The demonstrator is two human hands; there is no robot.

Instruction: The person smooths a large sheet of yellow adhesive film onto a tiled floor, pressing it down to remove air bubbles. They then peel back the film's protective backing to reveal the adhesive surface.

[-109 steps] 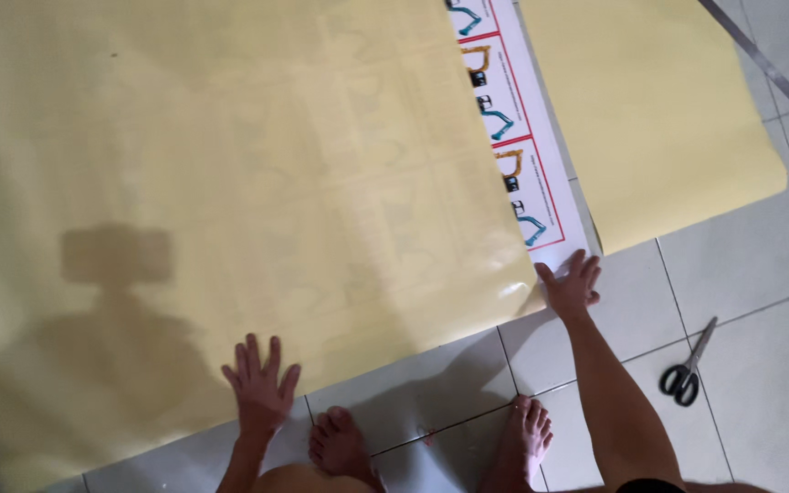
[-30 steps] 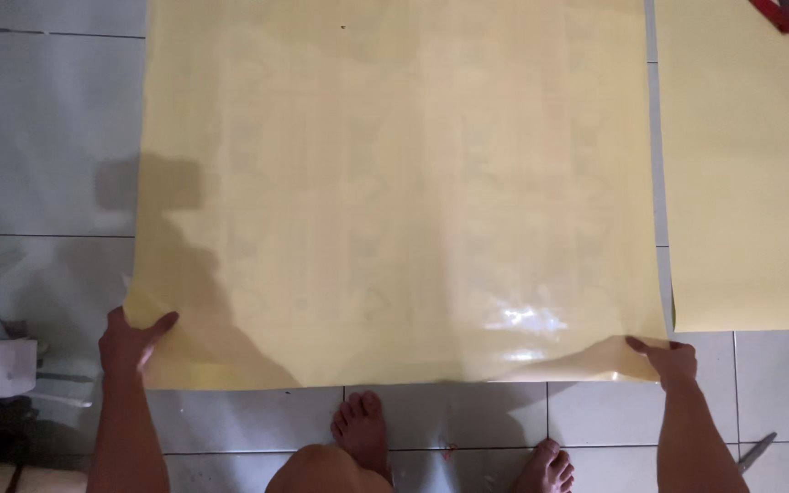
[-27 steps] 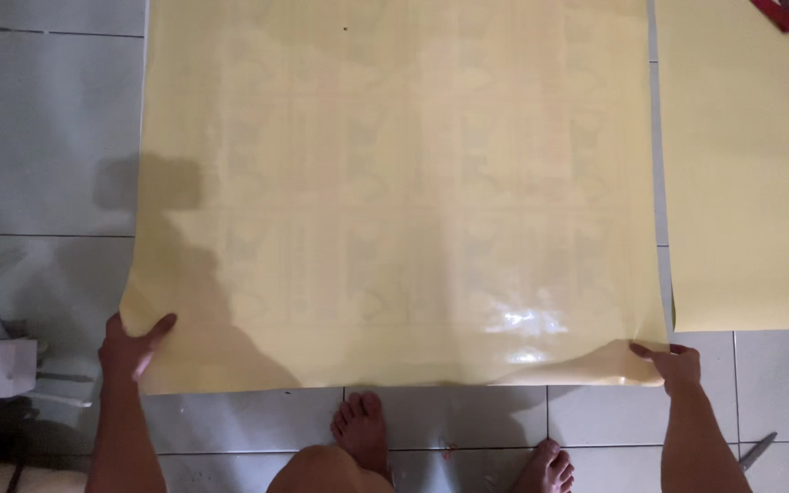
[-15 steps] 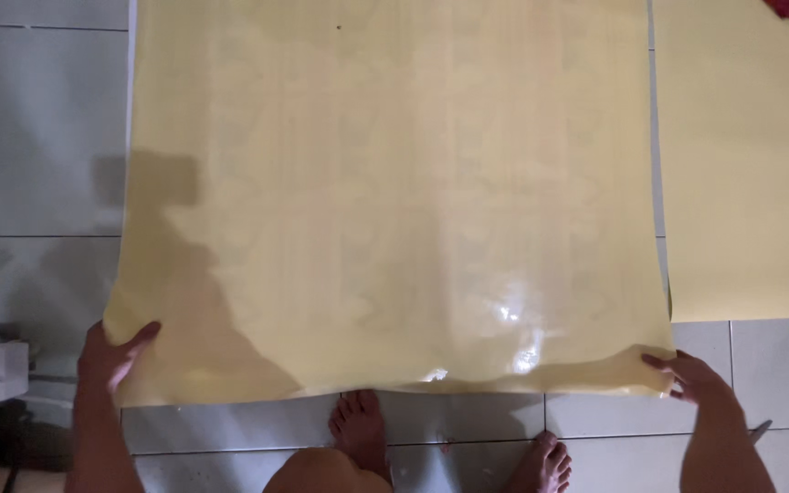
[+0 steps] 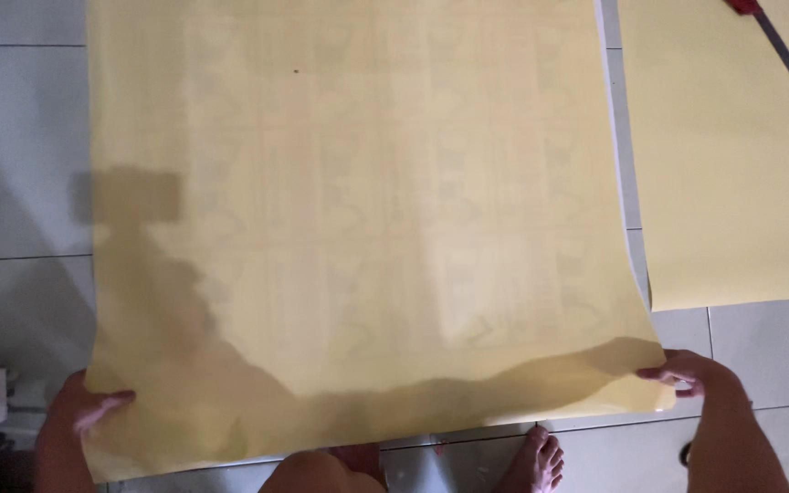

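A large yellowish sheet (image 5: 358, 219) is lying spread over the grey tiled floor (image 5: 20, 137), its near edge lifting off the tiles and curling toward the person. The left hand (image 5: 84, 411) is gripping the sheet's near left corner, fingers curled over the top of the paper and the thumb hidden beneath it. The right hand (image 5: 687, 374) is pinching the near right corner, fingers lying on the upper face. Faint printed shapes are showing through the paper. The person's shadow is falling across the sheet's lower left part. 2 bare feet (image 5: 536, 461) are standing on the floor just behind the raised edge. A second yellowish sheet (image 5: 723, 155) is lying flat to the right, just beside the first, with a narrow strip of tile between them. A thin dark bar with a red end (image 5: 783, 50) is crossing its far corner.
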